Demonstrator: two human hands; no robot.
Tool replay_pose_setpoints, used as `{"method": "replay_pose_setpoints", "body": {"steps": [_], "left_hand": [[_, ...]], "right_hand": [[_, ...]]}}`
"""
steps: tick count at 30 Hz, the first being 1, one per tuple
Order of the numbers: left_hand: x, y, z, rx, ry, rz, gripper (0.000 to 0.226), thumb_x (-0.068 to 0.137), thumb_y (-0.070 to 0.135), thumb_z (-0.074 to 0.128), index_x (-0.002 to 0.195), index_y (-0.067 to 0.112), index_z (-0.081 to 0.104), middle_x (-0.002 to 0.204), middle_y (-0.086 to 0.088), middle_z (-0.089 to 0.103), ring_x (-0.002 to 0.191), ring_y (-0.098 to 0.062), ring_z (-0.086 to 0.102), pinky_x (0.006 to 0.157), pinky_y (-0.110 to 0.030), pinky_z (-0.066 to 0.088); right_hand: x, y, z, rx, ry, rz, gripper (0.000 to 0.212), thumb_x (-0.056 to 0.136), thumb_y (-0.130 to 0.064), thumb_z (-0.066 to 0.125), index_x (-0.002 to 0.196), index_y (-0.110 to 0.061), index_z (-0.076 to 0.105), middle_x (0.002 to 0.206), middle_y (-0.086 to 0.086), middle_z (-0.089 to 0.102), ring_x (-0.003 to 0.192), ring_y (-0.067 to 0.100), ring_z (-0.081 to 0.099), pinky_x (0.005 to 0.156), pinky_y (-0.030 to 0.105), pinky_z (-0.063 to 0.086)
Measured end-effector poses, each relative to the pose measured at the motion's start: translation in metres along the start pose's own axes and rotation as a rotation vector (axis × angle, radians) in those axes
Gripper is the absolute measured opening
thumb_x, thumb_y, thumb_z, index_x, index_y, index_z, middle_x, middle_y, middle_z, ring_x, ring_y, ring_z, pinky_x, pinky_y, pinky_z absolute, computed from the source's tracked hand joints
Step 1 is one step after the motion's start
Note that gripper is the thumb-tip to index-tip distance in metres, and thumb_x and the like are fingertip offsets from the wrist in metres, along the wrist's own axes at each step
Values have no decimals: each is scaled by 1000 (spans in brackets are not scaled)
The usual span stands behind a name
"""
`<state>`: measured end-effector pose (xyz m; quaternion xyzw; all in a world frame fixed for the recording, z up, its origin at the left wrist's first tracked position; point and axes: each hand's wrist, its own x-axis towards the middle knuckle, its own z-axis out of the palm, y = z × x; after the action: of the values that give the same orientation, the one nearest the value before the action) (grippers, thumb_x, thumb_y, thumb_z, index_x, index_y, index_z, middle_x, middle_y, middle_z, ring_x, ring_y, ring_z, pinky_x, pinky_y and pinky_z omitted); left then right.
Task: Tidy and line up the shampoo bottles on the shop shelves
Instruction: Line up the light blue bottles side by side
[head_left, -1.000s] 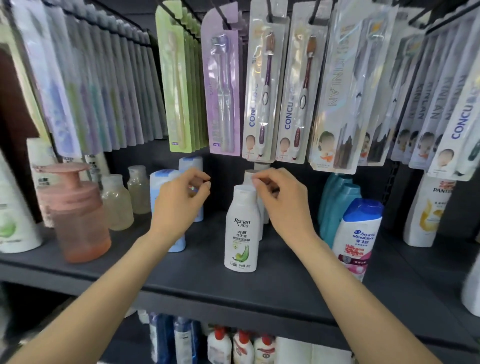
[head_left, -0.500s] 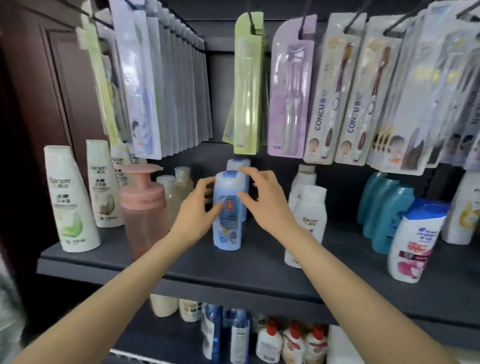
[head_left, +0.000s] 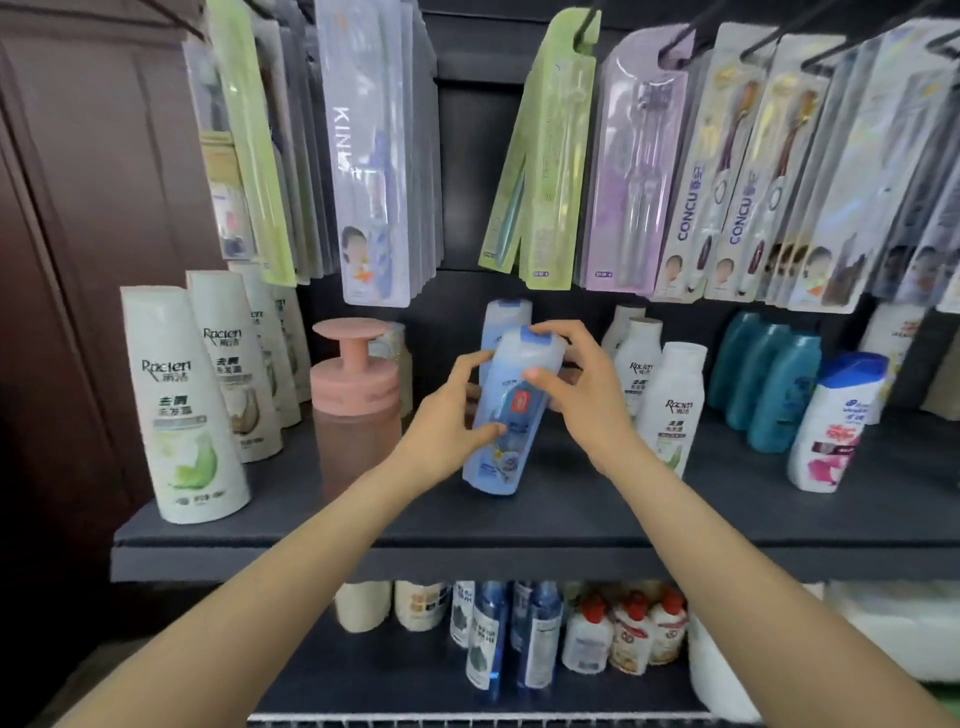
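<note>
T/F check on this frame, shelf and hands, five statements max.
1. Both hands grip the light blue bottle. True: left hand, right hand.
2. That bottle stands upright. False: it is tilted.
3. The pink pump bottle is right of it. False: left.
4. White Racien bottles stand at the shelf's left end. True.
5. Teal bottles hang from hooks. False: they stand on the shelf.

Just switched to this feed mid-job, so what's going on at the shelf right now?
A person is tidying shampoo on a dark shop shelf. Both hands grip a light blue bottle, which is tilted with its cap leaning right: the left hand at its lower side, the right hand round its upper part. A matching blue bottle stands behind it, a pink pump bottle to the left and white Racien bottles to the right.
</note>
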<state>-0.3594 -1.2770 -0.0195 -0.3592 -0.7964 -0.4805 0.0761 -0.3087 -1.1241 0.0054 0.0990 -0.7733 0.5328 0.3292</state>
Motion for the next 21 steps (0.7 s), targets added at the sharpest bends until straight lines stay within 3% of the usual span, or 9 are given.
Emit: {"method": "replay_pose_setpoints", "body": {"steps": [3,6,9,13,17,19,21], "left_hand": [[-13,-3,-9,46,-104,-6,56,81,23,71,127,25,40,105,8,62,87,-2,61,69,-8,48],[-26,-3,-17,45,-123,10,57,76,29,77,123,25,46,108,7,66,90,-5,64,77,-24,54],[-39,3,-19,281,-1,68,58,74,35,75,124,31,46,101,10,63,86,-10,61,73,-35,52],[-52,9,-15,658,195,166,62,76,34,72,132,33,45,99,4,53,88,-14,53,63,-32,48],[-55,4,-6,788,285,360,70,59,28,86,122,21,59,81,-2,53,66,-18,54,39,-21,33],[-56,3,-7,782,273,395,71,63,28,85,127,22,56,86,-3,54,70,-19,54,40,-21,34],[-57,4,-12,728,170,356,71,76,29,75,138,30,42,105,-1,52,87,-17,53,49,-25,40]], "right_hand": [[-10,-14,-5,234,52,99,31,87,0,60,107,-23,53,104,-1,62,85,7,65,71,34,59],[-18,-21,-8,318,61,167,30,88,-3,60,109,-22,52,106,7,62,94,16,64,71,33,59],[-30,-22,-8,266,76,240,26,90,-15,61,108,-30,49,107,6,62,101,20,62,71,34,59],[-44,-21,-2,183,80,361,41,88,-32,63,120,-35,36,107,3,63,96,17,65,82,41,56],[-46,-22,6,418,158,386,49,89,-17,63,127,-27,33,114,11,59,100,25,65,84,43,56],[-46,-23,6,532,175,389,48,89,-11,62,126,-27,36,113,12,58,100,27,66,82,41,57],[-49,-23,3,591,183,382,46,89,-8,60,124,-28,38,111,13,60,100,28,66,78,37,58]]}}
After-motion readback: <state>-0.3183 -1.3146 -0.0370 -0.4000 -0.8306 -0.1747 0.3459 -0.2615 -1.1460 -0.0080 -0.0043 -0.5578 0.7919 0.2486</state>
